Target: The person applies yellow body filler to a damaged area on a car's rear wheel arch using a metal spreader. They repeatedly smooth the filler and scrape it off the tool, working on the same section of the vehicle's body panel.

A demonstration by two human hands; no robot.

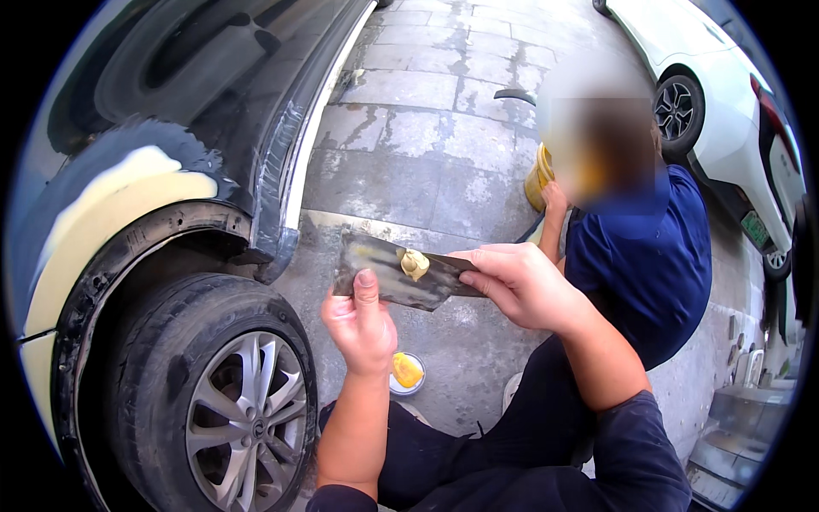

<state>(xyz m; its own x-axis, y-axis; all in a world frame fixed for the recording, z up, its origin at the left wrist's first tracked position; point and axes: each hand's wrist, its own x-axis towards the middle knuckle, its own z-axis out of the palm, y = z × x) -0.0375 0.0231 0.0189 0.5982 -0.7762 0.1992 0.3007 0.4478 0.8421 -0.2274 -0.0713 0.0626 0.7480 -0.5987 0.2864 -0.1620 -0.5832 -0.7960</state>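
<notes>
Left fingers [366,290] and right fingers [486,258] pinch a dark, smeared plate [375,263] bearing a yellow-beige putty dollop [415,264]; left, a car wheel [258,427]; right, a blue-shirted co-worker [640,264].

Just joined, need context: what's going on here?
The person's left hand and right hand hold a dark flat plate, one piece or two I can't tell, with pale paste on top. At left, a dark car has a cream patch above its wheel. At right, a co-worker in blue has a hand at a yellow bucket.
</notes>
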